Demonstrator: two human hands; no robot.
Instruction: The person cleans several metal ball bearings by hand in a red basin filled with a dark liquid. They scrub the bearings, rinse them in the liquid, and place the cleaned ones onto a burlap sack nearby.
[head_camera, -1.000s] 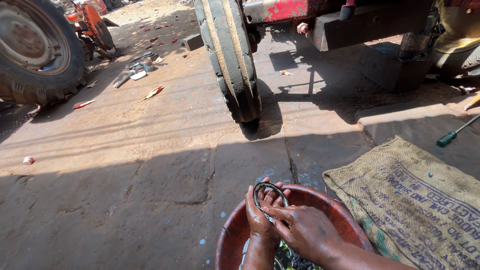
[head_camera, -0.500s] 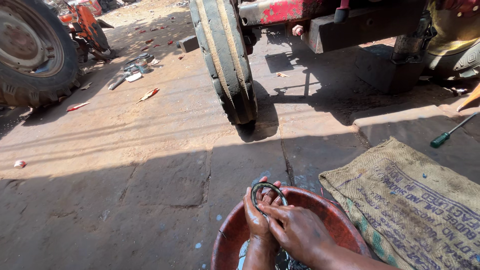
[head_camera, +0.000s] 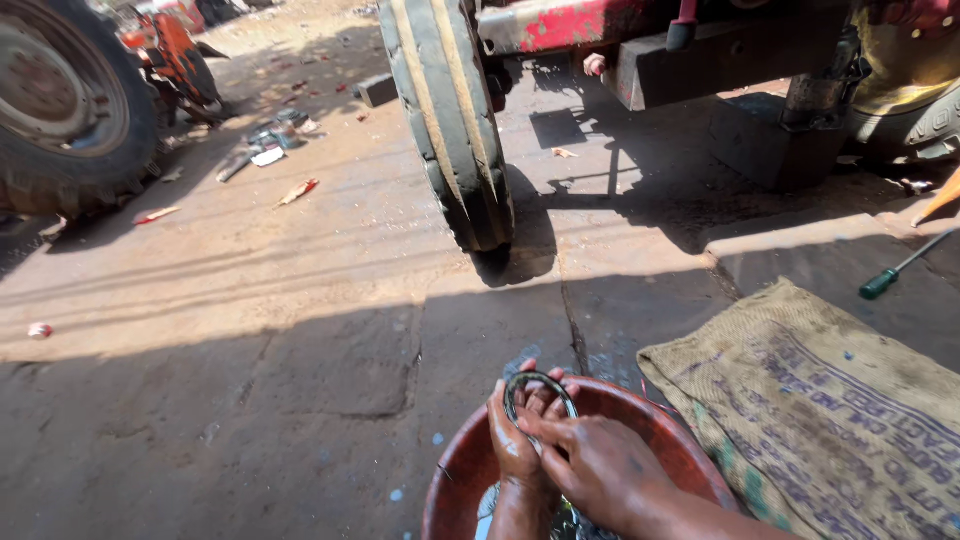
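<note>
A thin metal ring (head_camera: 540, 392) is held upright over the near rim of a reddish-brown basin (head_camera: 660, 425), at the bottom middle of the view. Its flat face is turned toward the camera, so that its plane is stood nearly on edge, and only the upper arc is seen clear above the fingers. The ring is gripped from both sides. The left hand (head_camera: 515, 445) is closed around its left and lower part, with the wrist risen straight from the basin. The right hand (head_camera: 590, 465) is laid across from the right, its fingers curled over the lower right of the ring, and by it much of the ring is hidden. Both hands are equally close, since both touch it.

Dark liquid is glimpsed in the basin beneath the wrists. Just beside the basin on the right, a burlap sack (head_camera: 830, 410) is spread flat on the concrete ground (head_camera: 250, 380). Farther off, a narrow front tractor tyre (head_camera: 450, 120) is stood ahead, and a green-handled screwdriver (head_camera: 900, 270) lies well apart on the right. Nothing is placed between the hands and the ring.
</note>
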